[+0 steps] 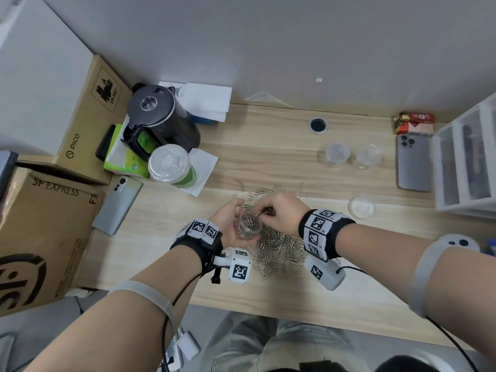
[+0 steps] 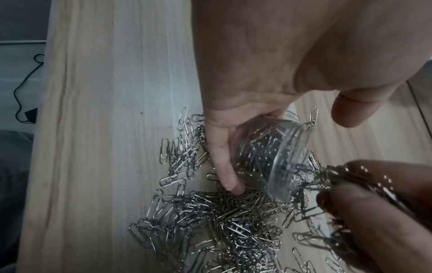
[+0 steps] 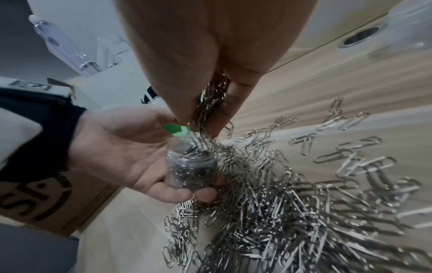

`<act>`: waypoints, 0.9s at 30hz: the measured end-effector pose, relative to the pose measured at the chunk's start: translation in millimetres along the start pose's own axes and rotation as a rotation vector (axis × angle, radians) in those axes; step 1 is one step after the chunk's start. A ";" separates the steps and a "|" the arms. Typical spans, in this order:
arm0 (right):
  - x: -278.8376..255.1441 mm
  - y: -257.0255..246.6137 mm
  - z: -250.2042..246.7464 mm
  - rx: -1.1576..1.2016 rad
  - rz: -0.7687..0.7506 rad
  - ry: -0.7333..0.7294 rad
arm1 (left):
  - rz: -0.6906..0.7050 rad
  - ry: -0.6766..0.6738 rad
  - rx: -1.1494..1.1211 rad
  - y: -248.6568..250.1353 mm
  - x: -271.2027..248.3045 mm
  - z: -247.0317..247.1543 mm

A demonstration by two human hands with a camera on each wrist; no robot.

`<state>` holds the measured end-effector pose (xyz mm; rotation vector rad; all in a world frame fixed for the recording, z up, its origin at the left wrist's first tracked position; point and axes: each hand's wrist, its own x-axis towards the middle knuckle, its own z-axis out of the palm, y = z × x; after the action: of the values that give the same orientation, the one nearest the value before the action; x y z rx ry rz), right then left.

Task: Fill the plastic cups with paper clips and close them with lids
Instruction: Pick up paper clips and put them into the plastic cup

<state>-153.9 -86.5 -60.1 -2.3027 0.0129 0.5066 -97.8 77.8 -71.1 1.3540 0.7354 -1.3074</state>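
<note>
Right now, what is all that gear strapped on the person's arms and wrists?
Both arms are bare. Each wrist wears a black band ringed with white blocks printed with black square codes, plus a small white camera box hanging beneath. Thin black cables trail back, and a pale grey strap circles each forearm.

The right hand (image 2: 383,212) is dark, blurred and cut off by the left wrist view's edge. Its fingertips (image 3: 211,127) hide the upper ends of the pinched paper clips (image 3: 210,103). The left hand (image 1: 228,224) covers the plastic cup (image 1: 248,227)'s far wall.
</note>
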 end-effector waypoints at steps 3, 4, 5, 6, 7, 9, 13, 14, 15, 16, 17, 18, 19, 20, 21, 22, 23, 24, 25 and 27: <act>2.5 -8.4 1.4 -0.009 -0.037 -0.010 | 0.004 -0.011 -0.004 1.0 1.0 2.3; 3.1 -10.1 2.4 -0.013 -0.044 -0.018 | 0.009 -0.018 -0.014 1.2 1.1 3.2; 3.6 -11.0 3.4 -0.016 -0.049 -0.027 | 0.013 -0.026 -0.026 1.4 0.8 3.9; 3.6 -11.8 4.0 -0.019 -0.054 -0.035 | 0.016 -0.028 -0.033 1.5 1.0 4.2; 3.8 -11.8 4.8 -0.017 -0.056 -0.045 | 0.018 -0.030 -0.038 1.3 1.2 4.0; 3.0 -12.1 4.6 -0.003 -0.061 -0.056 | 0.026 -0.036 -0.043 0.5 0.3 4.0; -2.9 -13.4 -0.5 0.033 -0.076 -0.077 | 0.048 -0.051 -0.038 -2.5 -4.1 3.3; -4.8 -14.2 -1.8 0.047 -0.075 -0.088 | 0.053 -0.056 -0.025 -3.3 -4.3 2.7; -6.7 -15.3 -2.8 0.058 -0.072 -0.103 | 0.059 -0.061 -0.013 -4.0 -4.1 2.1; -8.4 -16.5 -3.9 0.071 -0.073 -0.114 | 0.064 -0.063 -0.002 -4.5 -3.2 1.2; -9.4 -17.4 -4.4 0.084 -0.078 -0.119 | 0.067 -0.066 0.002 -5.0 -2.5 0.7; -9.7 -17.5 -4.5 0.099 -0.082 -0.117 | 0.069 -0.068 0.006 -5.2 -1.9 0.4; -9.9 -16.4 -4.0 0.112 -0.082 -0.113 | 0.068 -0.070 0.010 -5.2 -1.6 0.1; -9.8 -14.9 -3.3 0.115 -0.085 -0.104 | 0.064 -0.071 0.014 -5.3 -0.9 0.0; -9.6 -14.4 -3.1 0.113 -0.086 -0.086 | 0.060 -0.075 0.012 -5.4 -0.3 -0.2; -9.4 -13.7 -2.9 0.117 -0.080 -0.064 | 0.054 -0.075 0.009 -5.8 0.0 -0.3; -9.3 -13.5 -2.8 0.126 -0.071 -0.041 | 0.053 -0.073 0.003 -6.3 0.1 -0.1; -8.9 -12.9 -2.1 0.137 -0.066 -0.024 | 0.058 -0.076 -0.001 -6.9 0.6 0.3; -8.9 -12.7 -1.6 0.142 -0.067 -0.015 | 0.065 -0.086 -0.003 -7.8 2.0 0.6; -9.8 -13.2 -0.5 0.145 -0.087 -0.014 | 0.080 -0.114 -0.001 -8.8 2.8 2.4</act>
<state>-160.6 -79.0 -47.2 -2.1481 -0.0557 0.4613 -106.1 77.0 -75.7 1.2840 0.5982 -1.3088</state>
